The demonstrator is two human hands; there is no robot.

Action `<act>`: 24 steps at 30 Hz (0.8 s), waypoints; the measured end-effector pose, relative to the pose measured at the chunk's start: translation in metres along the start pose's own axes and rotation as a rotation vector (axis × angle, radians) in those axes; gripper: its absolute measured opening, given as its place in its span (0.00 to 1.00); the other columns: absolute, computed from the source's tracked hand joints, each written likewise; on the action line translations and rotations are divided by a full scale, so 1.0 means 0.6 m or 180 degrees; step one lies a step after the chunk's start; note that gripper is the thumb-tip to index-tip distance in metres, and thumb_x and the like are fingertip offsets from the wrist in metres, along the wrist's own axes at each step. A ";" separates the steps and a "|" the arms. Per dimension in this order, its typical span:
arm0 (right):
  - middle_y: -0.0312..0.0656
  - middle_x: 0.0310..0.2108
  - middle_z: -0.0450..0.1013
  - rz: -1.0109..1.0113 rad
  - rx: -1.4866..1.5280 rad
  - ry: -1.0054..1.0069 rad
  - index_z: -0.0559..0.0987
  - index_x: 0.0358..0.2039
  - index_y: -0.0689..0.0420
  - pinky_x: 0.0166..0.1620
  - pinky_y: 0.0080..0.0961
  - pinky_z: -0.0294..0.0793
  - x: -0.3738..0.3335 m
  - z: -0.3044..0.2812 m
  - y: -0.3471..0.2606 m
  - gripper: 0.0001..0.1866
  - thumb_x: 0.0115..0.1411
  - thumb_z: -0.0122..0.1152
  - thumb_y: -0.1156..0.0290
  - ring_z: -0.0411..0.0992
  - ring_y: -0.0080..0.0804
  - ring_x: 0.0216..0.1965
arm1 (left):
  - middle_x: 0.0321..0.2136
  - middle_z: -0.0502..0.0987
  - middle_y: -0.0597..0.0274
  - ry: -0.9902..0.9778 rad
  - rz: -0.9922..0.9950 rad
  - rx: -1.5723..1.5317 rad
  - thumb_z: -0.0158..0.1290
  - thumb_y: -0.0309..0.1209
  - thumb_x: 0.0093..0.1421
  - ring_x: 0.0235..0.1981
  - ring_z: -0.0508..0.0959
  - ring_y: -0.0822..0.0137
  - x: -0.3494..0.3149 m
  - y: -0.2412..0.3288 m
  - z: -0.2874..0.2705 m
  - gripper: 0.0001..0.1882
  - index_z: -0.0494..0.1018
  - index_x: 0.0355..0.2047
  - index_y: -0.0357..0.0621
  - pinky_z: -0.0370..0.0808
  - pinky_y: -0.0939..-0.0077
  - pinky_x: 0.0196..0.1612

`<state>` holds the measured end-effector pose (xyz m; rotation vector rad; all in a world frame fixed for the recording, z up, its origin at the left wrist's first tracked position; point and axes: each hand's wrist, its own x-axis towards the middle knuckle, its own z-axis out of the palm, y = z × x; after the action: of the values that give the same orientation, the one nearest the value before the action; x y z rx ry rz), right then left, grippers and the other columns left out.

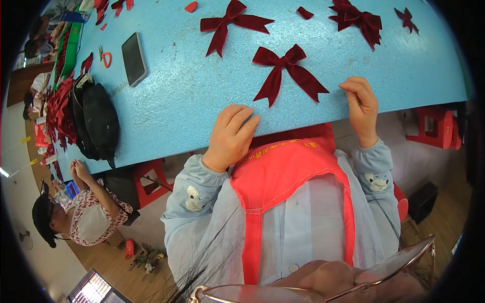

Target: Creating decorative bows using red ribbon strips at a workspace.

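A dark red velvet bow [285, 65] with two notched tails lies flat on the blue table [177, 101] in front of me. At the table's near edge rests my left hand [233, 134], below and left of that bow, with its fingers lying loosely on the surface and nothing in them. My right hand [361, 103] is right of the bow, over the near edge. Its fingers are bent loosely, a gap shows between them and the thumb, and nothing is seen in it. A second velvet bow [233, 24] lies farther back on the left.
Stacked bows [357, 19], a small bow [405, 20] and ribbon scraps [304, 12] lie toward the back. To the left are a phone [134, 59], orange-handled scissors [105, 58], a black bag [98, 118] and piled red ribbon [60, 111]. Another person [91, 217] sits at left; red stools [435, 126] stand around.
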<state>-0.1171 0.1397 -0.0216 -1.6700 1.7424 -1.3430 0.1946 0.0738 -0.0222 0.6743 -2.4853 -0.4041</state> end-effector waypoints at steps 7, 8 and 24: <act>0.40 0.37 0.69 -0.0004 0.0033 -0.0088 0.76 0.35 0.61 0.41 0.18 0.65 0.016 0.005 -0.003 0.09 0.55 0.52 0.84 0.67 0.28 0.39 | 0.28 0.72 0.57 0.0483 -0.0859 -0.0081 0.56 0.26 0.50 0.32 0.71 0.55 0.075 -0.012 0.005 0.06 0.74 0.29 0.40 0.69 0.64 0.34; 0.40 0.37 0.69 -0.0016 0.0031 -0.0089 0.76 0.35 0.61 0.41 0.18 0.65 0.027 0.006 -0.006 0.09 0.55 0.52 0.84 0.67 0.28 0.39 | 0.26 0.72 0.57 0.0470 -0.0931 0.0089 0.56 0.28 0.51 0.30 0.70 0.55 0.100 -0.018 0.011 0.05 0.74 0.27 0.40 0.68 0.64 0.32; 0.40 0.39 0.73 -0.0255 -0.0052 -0.2066 0.73 0.44 0.60 0.42 0.24 0.71 0.171 0.070 -0.023 0.16 0.53 0.60 0.74 0.71 0.30 0.38 | 0.30 0.72 0.55 0.0727 0.0053 -0.0400 0.55 0.22 0.49 0.33 0.72 0.56 0.158 -0.028 0.046 0.07 0.68 0.28 0.38 0.70 0.67 0.35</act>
<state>-0.0987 0.0325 0.0039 -1.9157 1.3116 -0.6864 0.1159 0.0127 -0.0129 0.6123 -2.2288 -0.4467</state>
